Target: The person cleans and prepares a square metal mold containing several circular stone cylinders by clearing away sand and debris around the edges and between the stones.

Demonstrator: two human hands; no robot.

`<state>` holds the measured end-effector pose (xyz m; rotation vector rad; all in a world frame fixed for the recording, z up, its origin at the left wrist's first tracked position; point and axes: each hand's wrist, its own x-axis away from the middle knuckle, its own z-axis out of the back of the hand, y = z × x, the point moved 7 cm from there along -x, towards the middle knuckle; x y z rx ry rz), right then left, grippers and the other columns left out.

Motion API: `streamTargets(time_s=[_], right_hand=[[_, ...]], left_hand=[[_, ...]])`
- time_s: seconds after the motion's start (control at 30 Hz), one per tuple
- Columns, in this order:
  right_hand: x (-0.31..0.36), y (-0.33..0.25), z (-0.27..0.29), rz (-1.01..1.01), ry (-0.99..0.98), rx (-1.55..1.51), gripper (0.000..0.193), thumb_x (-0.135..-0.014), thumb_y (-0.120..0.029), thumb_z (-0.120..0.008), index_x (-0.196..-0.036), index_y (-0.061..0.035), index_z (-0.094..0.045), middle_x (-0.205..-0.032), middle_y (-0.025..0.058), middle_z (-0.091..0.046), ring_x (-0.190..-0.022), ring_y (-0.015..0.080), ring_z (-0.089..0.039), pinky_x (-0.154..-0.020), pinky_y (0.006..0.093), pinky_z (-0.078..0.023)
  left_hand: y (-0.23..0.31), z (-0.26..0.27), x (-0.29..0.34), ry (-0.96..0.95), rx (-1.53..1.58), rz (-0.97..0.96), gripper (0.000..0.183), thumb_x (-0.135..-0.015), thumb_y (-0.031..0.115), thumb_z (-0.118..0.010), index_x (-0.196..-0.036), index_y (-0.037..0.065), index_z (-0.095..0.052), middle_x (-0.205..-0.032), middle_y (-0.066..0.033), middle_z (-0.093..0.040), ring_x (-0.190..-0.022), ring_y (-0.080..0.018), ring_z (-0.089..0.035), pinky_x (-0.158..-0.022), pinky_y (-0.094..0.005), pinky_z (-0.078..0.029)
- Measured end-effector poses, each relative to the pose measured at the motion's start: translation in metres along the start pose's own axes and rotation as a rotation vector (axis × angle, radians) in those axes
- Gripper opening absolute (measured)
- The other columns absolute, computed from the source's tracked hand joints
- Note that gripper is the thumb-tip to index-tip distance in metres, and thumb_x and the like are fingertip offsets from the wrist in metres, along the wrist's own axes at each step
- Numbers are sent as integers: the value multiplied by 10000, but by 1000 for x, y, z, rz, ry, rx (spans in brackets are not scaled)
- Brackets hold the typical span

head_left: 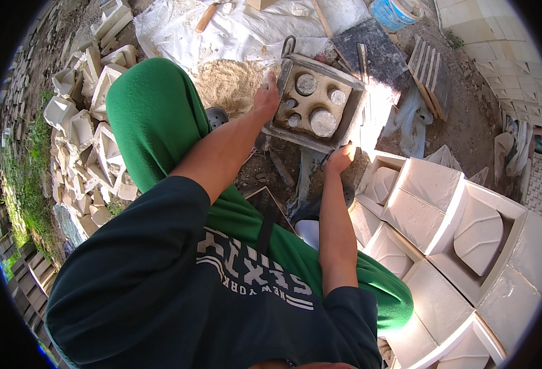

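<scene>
A square, box-like mould (302, 141) with grey walls and a loop handle at its far left corner is between my two hands. Inside it, sandy tan material (306, 103) surrounds several round pale plugs of different sizes, the biggest plug (323, 122) towards the near side. My left hand (267, 95) grips the mould's left wall, fingers against the outside. At the near right corner, my right hand (342, 157) is closed on the mould's edge, its fingertips partly hidden beneath. Whether the mould rests on the ground or is raised, I cannot tell.
Stacked pale cast blocks (434, 184) fill the right side. Broken casts (86, 132) are heaped at the left. Beyond lie a sand pile (228, 83), a white sheet (172, 31) with a wooden-handled tool (206, 18), a dark board (369, 49), a slatted wooden panel (429, 77) and a blue bucket (391, 15).
</scene>
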<state>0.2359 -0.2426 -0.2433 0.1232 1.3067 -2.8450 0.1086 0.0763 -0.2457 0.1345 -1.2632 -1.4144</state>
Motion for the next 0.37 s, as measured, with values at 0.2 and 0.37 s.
streamTargets(time_s=[0.2, 0.37], right_hand=[[0, 2, 1, -16, -13, 15, 457, -973, -243, -344, -1155, 90, -599, -1161, 270, -623, -1097, 412, -572, -969, 430, -419], [1, -1, 2, -42, -12, -24, 455, -974, -248, -338, -1146, 79, -603, -1140, 267, -629, -1087, 412, -575, -961, 433, -422]], left_hand=[[1, 0, 3, -5, 14, -4, 868, -935, 705, -205, -1191, -1, -641, -1170, -291, -615, -1135, -460, -544, -994, -501, -392], [0, 0, 1, -3, 25, 5, 861, -931, 712, -212, -1148, 18, -671, -1147, -275, -632, -1111, -451, -559, -971, -500, -403]])
